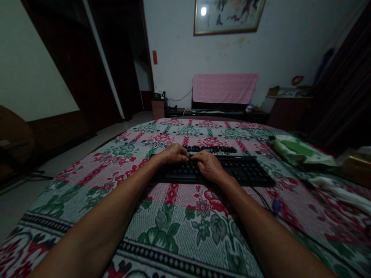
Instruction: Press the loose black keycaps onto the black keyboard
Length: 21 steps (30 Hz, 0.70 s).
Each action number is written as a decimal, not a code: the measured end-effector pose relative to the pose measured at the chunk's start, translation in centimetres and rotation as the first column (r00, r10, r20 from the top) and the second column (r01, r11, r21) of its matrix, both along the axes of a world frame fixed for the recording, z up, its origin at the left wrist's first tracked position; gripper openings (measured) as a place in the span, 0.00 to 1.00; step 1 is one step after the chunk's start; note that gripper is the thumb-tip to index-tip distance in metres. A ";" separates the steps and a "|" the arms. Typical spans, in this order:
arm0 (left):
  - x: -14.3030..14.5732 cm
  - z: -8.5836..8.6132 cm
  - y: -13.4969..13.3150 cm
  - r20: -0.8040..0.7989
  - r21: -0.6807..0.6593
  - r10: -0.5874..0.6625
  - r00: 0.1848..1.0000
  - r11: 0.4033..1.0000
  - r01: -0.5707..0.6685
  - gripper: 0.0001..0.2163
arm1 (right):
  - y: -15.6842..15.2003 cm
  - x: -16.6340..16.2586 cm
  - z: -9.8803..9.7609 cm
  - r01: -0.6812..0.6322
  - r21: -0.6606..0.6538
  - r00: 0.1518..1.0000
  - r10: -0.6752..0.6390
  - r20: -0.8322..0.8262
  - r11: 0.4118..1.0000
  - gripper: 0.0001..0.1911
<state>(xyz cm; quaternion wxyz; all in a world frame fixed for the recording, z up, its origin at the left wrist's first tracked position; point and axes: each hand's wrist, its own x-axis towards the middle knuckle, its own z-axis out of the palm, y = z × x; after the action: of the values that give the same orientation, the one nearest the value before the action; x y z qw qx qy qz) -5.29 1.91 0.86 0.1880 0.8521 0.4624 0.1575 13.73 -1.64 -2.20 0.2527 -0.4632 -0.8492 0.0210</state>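
Observation:
A black computer keyboard (pixel 252 172) lies on the flowered tablecloth, its long side towards me. My left hand (pixel 174 153) is over its upper left part, with fingers bent and thumb and fingertips drawn together. Close beside it, my right hand (pixel 210 166) reaches in from the right, thumb and forefinger pinched near the left fingertips. Whatever sits between the fingers of either hand is too small and dark to make out. Just behind the keyboard, several loose black keycaps (pixel 216 149) lie in a row on the cloth. The hands cover part of the keys.
The patterned tablecloth (pixel 162 231) covers the table. A black cable (pixel 307 231) with a purple piece (pixel 276 205) runs off right. A green and white packet (pixel 298 150) and a white cloth (pixel 339 191) lie at the right. Beyond stands a screen under a pink cloth (pixel 224 88).

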 end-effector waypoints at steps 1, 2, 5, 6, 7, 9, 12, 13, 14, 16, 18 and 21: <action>0.0 0.0 0.0 0.002 0.000 0.004 1.000 1.000 -0.004 0.14 | 0.0 0.0 0.0 -0.001 0.003 1.000 0.001 0.000 1.000 0.19; 0.1 -0.1 0.1 0.003 -0.001 0.006 1.000 1.000 -0.006 0.14 | 0.0 0.0 -0.1 -0.002 0.008 1.000 0.002 -0.001 1.000 0.19; 0.2 -0.2 0.2 0.005 -0.014 0.005 1.000 1.000 -0.005 0.14 | 0.0 0.0 -0.2 -0.007 0.017 1.000 0.007 0.000 1.000 0.19; 0.2 -0.2 0.2 0.008 -0.018 0.005 1.000 1.000 -0.005 0.14 | 0.0 0.0 -0.2 -0.006 0.018 1.000 0.006 0.002 1.000 0.18; 0.2 -0.2 0.2 0.010 -0.018 0.008 1.000 1.000 -0.008 0.14 | 0.0 0.0 -0.2 -0.005 0.018 1.000 0.005 0.005 1.000 0.18; 0.3 -0.2 0.2 0.007 -0.010 0.015 1.000 1.000 -0.015 0.14 | 0.0 0.0 -0.1 -0.005 0.015 1.000 0.005 0.009 1.000 0.18; 0.6 0.2 -0.1 -0.033 0.018 0.037 0.999 0.999 -0.036 0.13 | -0.1 0.0 0.0 -0.001 0.003 1.000 0.001 0.016 1.000 0.19; 0.7 0.3 -0.2 -0.053 0.032 0.042 0.998 0.999 -0.040 0.12 | -0.2 0.0 0.1 0.000 -0.001 1.000 0.000 0.019 1.000 0.19; 0.8 0.5 -0.3 -0.074 0.048 0.043 0.996 0.998 -0.040 0.12 | -0.2 0.0 0.1 0.001 -0.002 1.000 -0.001 0.021 1.000 0.19; 1.1 0.9 -0.6 -0.113 0.080 0.042 0.993 0.996 -0.033 0.11 | -0.4 0.0 0.2 -0.001 0.003 1.000 0.000 0.026 1.000 0.19; 1.3 1.3 -0.9 -0.147 0.108 0.050 0.988 0.994 -0.034 0.11 | -0.5 -0.1 0.3 -0.007 0.009 0.999 0.007 0.033 1.000 0.20; 1.6 1.4 -1.2 -0.177 0.129 0.068 0.982 0.991 -0.045 0.12 | -0.5 -0.1 0.3 -0.013 0.008 0.999 0.013 0.041 1.000 0.20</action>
<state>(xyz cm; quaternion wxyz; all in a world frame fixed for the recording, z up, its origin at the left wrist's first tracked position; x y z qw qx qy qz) -3.68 0.69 2.30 0.0873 0.8595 0.4907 0.1134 13.62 -2.17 -1.93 0.2371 -0.4569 -0.8573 0.0099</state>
